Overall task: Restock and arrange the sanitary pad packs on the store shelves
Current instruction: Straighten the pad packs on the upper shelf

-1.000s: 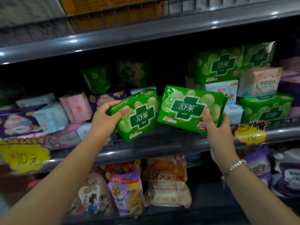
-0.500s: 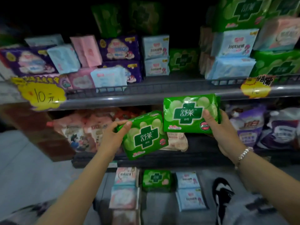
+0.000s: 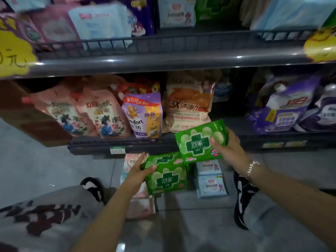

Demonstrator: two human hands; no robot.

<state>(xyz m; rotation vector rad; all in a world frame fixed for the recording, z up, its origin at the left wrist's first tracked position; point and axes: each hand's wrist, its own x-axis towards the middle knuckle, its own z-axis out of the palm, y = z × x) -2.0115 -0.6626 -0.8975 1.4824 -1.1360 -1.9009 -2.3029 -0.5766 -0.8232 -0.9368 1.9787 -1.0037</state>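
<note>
Where the floor meets the shelving, stock runs as follows. Upper shelf: pad packs behind a wire rail, yellow price tags at left and right. Lower shelf: detergent pouches. Floor, near: pink packs left, blue packs right, with a green stack between. Left hand grips lower green pack over that stack. Right hand grips upper green pack, raised before the lower shelf edge.

Glossy plastic green packs — shelf rail smooth grey metal, floor polished tile.
</note>
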